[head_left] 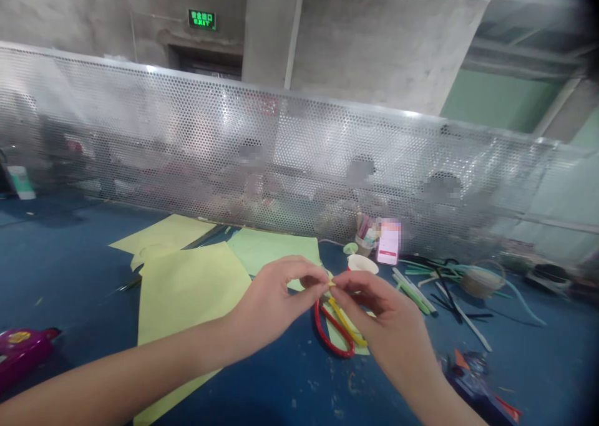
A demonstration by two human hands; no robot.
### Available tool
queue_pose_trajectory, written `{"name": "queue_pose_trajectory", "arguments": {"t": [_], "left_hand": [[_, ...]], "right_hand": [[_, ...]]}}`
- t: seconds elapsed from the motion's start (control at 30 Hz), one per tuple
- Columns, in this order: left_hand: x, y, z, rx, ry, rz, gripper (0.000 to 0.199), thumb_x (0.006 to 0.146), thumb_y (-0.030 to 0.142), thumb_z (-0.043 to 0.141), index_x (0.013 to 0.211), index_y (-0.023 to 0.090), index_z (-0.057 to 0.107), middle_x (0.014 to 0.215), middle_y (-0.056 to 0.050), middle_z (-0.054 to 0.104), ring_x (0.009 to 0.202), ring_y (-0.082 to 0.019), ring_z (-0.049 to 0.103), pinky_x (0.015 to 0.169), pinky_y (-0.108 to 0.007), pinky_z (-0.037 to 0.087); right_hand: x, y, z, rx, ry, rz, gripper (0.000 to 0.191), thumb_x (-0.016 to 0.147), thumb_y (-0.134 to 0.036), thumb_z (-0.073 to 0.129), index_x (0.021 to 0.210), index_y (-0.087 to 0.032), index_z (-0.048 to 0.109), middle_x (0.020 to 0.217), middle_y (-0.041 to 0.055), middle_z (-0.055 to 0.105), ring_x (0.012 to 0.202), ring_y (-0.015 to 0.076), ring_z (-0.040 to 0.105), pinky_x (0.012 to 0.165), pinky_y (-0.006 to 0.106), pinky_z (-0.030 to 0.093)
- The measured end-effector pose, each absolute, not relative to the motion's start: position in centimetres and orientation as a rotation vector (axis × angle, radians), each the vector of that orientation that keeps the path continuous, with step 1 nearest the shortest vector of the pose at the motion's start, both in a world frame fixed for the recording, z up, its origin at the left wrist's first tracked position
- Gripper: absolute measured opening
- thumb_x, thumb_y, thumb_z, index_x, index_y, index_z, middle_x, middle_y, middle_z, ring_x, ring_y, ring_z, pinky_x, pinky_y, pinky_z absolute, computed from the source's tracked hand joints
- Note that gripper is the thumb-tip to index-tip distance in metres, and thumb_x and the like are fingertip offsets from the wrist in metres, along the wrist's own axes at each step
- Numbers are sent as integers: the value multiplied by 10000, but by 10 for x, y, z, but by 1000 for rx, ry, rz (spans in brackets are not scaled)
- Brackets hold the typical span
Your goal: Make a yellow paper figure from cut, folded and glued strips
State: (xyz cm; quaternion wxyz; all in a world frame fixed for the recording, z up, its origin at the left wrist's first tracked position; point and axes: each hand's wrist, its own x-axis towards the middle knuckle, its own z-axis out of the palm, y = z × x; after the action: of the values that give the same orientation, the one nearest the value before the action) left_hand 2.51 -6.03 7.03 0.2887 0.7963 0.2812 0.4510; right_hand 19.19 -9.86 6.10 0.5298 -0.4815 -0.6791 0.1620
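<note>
My left hand [281, 298] and my right hand [386, 307] meet fingertip to fingertip above the blue table. Pinched between them is a tiny yellow piece [332, 284], mostly covered by the fingers; it looks like paper. Just below the fingertips lie scissors [337, 335] with one red and one yellow handle, their blades hidden. A scrap of pale green paper [333, 338] shows under the scissors. Large yellow-green paper sheets [191, 301] spread beneath and beyond my left forearm, with a greener sheet [276, 251] behind my left hand.
A perforated metal screen [196, 126] borders the table's far side. Near it stand a lit phone [389, 242], a white cup [362, 264] and a small basket [482, 280]. Pipe cleaners and sticks [458, 314] lie right. A purple tool [25, 354] sits at left, a dark blue one [480, 392] at right.
</note>
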Motion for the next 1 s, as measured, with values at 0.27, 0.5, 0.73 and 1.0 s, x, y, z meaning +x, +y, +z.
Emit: {"name": "queue_pose_trajectory", "arguments": {"t": [0.27, 0.5, 0.73, 1.0], "left_hand": [[25, -59, 69, 2144, 759, 1199, 96, 815, 221, 563, 811, 226, 659, 809, 31, 637, 776, -105, 561, 681, -202, 424], [23, -48, 67, 1961, 750, 1042, 106, 748, 301, 643, 787, 204, 663, 767, 17, 647, 720, -114, 569, 672, -224, 441], [21, -34, 64, 1598, 642, 834, 196, 699, 295, 698, 855, 179, 672, 824, -17, 658, 777, -112, 581, 738, -238, 441], [22, -37, 62, 1455, 648, 815, 159, 662, 261, 733, 773, 156, 691, 697, -4, 653, 657, -84, 566, 668, -215, 432]], "right_hand": [[192, -97, 63, -1173, -1620, 465, 31, 760, -249, 627, 789, -243, 635, 753, -37, 647, 661, 87, 596, 616, 146, 487], [195, -97, 72, -1217, -1634, 817, 132, 775, -315, 607, 770, -187, 574, 728, -32, 540, 634, 79, 494, 565, 163, 406], [196, -95, 69, -1197, -1465, 1135, 225, 782, -384, 605, 795, -166, 553, 673, -37, 533, 622, 71, 482, 579, 168, 382], [196, -89, 61, -1101, -1386, 1074, 222, 745, -348, 654, 804, -208, 492, 621, -61, 526, 589, 84, 512, 562, 190, 412]]}}
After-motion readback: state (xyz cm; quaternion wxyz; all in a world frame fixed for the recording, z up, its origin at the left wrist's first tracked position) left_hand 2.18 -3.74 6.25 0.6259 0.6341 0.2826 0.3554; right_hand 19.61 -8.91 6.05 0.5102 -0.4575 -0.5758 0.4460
